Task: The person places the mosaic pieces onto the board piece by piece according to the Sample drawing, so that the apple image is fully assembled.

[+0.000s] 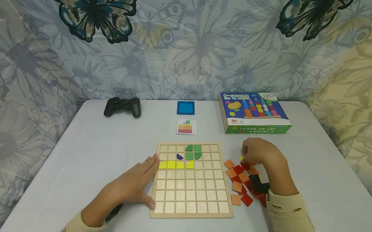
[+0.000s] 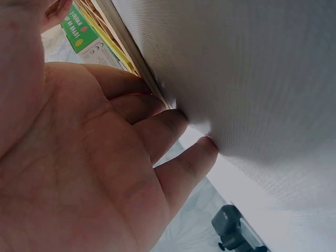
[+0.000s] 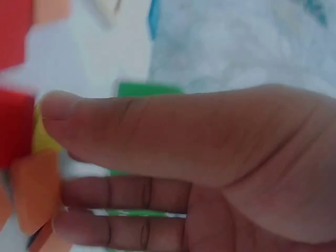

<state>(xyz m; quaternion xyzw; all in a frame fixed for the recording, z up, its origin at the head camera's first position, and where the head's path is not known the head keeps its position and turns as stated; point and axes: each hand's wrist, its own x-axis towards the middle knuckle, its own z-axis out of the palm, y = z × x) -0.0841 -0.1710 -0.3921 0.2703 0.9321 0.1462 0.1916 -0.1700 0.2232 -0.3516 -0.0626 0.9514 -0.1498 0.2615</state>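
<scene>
A wooden grid board (image 1: 185, 215) lies flat on the table, with green quarter-round tiles (image 1: 193, 152), a dark blue tile (image 1: 179, 156) and several yellow tiles (image 1: 171, 165) in its upper rows. My left hand (image 1: 132, 182) rests along the board's left edge, fingers extended and thumb near the lower corner. In the left wrist view, its fingertips (image 2: 207, 144) touch the white tabletop beside the board. Over the loose tiles, my right hand (image 1: 261, 151) pinches a yellow tile (image 3: 46, 134) at the thumb tip; the index finger is mostly hidden behind the thumb.
Loose red and orange tiles (image 1: 237, 186) lie scattered right of the board. Beyond it are a printed pattern card (image 1: 186, 127), a blue square tray (image 1: 186, 108), a colourful box (image 1: 254, 113) and a black game controller (image 1: 123, 107). A patterned cloth hangs behind the table.
</scene>
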